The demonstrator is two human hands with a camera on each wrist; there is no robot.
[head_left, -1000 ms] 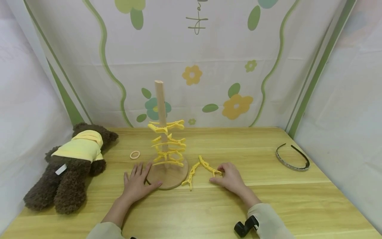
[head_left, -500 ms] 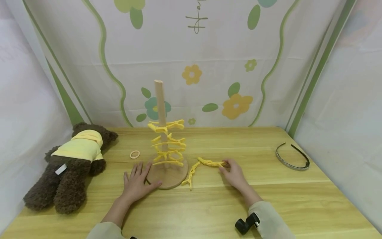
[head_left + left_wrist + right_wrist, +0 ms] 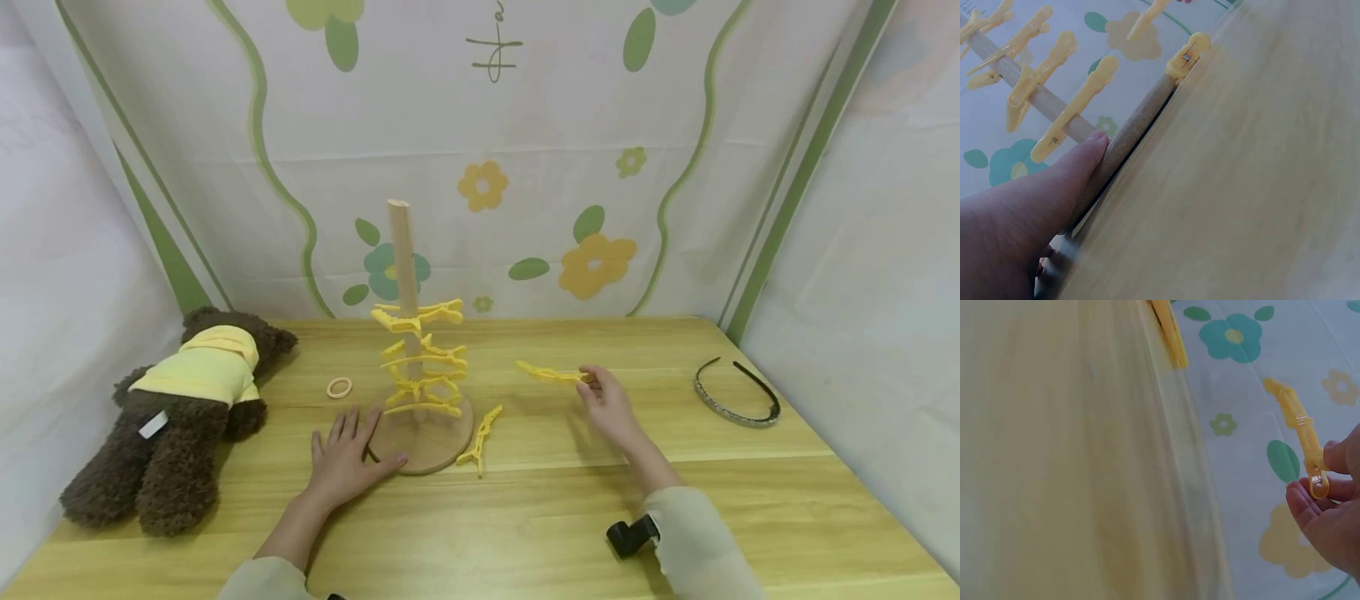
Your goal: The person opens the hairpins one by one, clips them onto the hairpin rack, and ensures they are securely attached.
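A wooden post [image 3: 402,258] stands on a round base [image 3: 420,446], with several yellow clips [image 3: 423,360] fastened across it at different heights. My left hand [image 3: 343,467] rests at the base's left edge with fingers spread; in the left wrist view its thumb [image 3: 1094,147] touches the rim. My right hand [image 3: 611,408] pinches one end of a yellow clip [image 3: 551,374], raised above the table to the right of the post. The right wrist view shows that clip [image 3: 1300,425] between thumb and fingers. Another yellow clip [image 3: 481,442] lies on the table beside the base's right edge.
A brown teddy bear [image 3: 187,408] in a yellow top lies at the left. Behind the left hand is a small pale ring [image 3: 340,388]. A dark, glittery headband [image 3: 738,417] lies at the right. A printed cloth [image 3: 555,108] hangs behind the table [image 3: 525,533].
My right hand has lifted its clip off the table and moved it back and to the right, away from the lying clip. My left hand has stayed in place.
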